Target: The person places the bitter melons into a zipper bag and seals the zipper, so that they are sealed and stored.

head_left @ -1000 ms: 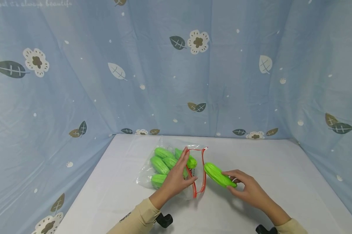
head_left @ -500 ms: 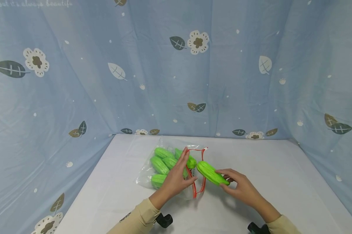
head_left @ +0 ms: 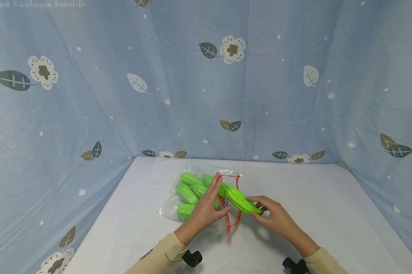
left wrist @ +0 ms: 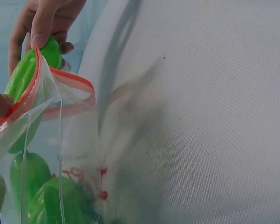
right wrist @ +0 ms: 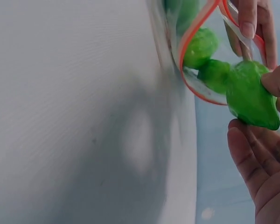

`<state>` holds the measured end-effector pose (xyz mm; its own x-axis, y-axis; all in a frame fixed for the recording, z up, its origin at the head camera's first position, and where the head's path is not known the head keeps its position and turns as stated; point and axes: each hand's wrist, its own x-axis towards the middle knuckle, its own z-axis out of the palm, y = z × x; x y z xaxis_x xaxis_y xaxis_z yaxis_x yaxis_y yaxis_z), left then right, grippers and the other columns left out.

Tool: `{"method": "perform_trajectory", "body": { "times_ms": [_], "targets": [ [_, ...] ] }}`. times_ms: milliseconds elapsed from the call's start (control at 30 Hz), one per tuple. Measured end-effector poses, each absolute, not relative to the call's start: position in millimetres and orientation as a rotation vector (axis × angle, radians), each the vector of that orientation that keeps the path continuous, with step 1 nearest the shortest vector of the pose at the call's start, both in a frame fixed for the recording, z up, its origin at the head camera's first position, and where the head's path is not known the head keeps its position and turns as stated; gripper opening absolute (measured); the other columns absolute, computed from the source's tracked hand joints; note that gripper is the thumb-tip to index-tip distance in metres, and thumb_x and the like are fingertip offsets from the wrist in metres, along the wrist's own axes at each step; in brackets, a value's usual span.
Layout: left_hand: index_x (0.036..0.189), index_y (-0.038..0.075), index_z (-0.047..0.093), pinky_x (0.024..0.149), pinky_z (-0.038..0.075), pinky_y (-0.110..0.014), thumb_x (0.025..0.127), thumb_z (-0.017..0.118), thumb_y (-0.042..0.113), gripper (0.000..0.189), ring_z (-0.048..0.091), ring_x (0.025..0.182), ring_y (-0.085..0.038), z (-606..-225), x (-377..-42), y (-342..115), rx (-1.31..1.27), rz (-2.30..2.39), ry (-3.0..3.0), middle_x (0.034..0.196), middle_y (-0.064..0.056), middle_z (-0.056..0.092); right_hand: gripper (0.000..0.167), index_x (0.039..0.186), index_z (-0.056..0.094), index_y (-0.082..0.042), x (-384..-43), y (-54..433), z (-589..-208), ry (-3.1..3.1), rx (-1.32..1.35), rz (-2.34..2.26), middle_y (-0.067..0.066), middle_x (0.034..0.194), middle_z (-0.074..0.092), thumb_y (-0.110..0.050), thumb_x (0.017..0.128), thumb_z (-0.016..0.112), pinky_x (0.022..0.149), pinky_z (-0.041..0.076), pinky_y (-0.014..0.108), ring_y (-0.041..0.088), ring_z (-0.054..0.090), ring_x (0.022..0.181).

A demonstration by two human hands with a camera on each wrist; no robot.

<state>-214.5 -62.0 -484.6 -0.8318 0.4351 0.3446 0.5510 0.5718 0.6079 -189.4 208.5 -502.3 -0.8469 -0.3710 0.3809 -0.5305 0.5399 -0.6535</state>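
Observation:
A clear plastic zip bag (head_left: 170,208) with a red-edged mouth (head_left: 238,219) lies on the white table. Several green ribbed gourds (head_left: 187,193) show through its film. My left hand (head_left: 206,209) holds the near side of the mouth, thumb spread away from the fingers; digits lie on both sides of the rim (right wrist: 262,44) in the right wrist view. Between thumb and fingertips, my right hand (head_left: 274,217) pinches the pointed end of another bright green gourd (head_left: 239,199). That gourd's rounded end is inside the mouth, close to the gourds (right wrist: 200,49) in the bag.
A blue curtain (head_left: 178,95) printed with leaves and flowers hangs behind and along both sides of the white table (head_left: 305,186). Black wrist mounts (head_left: 192,258) sit under both forearms. The bag's mouth faces right.
The right hand has moved left with the gourd, bringing its rounded end from outside the bag into the mouth. The left hand and the bag have stayed in place.

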Motion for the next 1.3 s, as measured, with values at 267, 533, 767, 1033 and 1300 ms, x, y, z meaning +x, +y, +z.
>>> {"method": "perform_trajectory", "body": {
  "times_ms": [267,533,767,1033,1300],
  "targets": [
    [0.163,0.005,0.019,0.098,0.053,-0.045,0.088,0.082,0.026,0.1,0.044,0.142,-0.031,-484,-214,-62,-0.847,-1.083,-2.643,0.171,-0.008,0.011,0.049,0.132,0.068,-0.018,-194,198,-501,-2.575,0.687,1.159,0.002,0.118,0.071,-0.01,0.086,0.082,0.067,0.058,0.029,0.002,0.064,0.082],
    [0.163,0.007,0.018,0.098,0.053,-0.045,0.088,0.082,0.025,0.1,0.042,0.144,-0.029,-483,-214,-62,-0.835,-1.112,-2.654,0.171,-0.005,0.009,0.047,0.132,0.069,-0.016,-196,187,-497,-2.596,0.601,1.143,0.005,0.12,0.072,-0.012,0.087,0.082,0.065,0.056,0.023,0.003,0.063,0.08],
    [0.164,0.008,0.017,0.1,0.052,-0.045,0.088,0.082,0.027,0.101,0.04,0.144,-0.029,-483,-214,-62,-0.834,-1.104,-2.66,0.172,-0.004,0.009,0.047,0.133,0.069,-0.015,-197,181,-498,-2.623,0.572,1.13,0.007,0.122,0.071,-0.015,0.087,0.081,0.065,0.057,0.026,0.005,0.064,0.08],
    [0.164,0.009,0.017,0.095,0.054,-0.043,0.088,0.081,0.028,0.101,0.044,0.142,-0.028,-483,-211,-63,-0.83,-1.1,-2.672,0.171,0.005,0.003,0.045,0.13,0.068,-0.018,-197,171,-499,-2.602,0.516,1.088,0.0,0.104,0.075,-0.019,0.087,0.082,0.063,0.057,0.03,0.001,0.061,0.071],
    [0.163,0.008,0.019,0.094,0.055,-0.044,0.089,0.081,0.026,0.099,0.046,0.141,-0.029,-483,-212,-63,-0.835,-1.087,-2.659,0.172,0.003,0.004,0.04,0.124,0.072,-0.015,-196,160,-496,-2.527,0.422,1.08,0.001,0.112,0.068,-0.018,0.086,0.083,0.064,0.056,0.026,0.005,0.063,0.075]
  ]
}}
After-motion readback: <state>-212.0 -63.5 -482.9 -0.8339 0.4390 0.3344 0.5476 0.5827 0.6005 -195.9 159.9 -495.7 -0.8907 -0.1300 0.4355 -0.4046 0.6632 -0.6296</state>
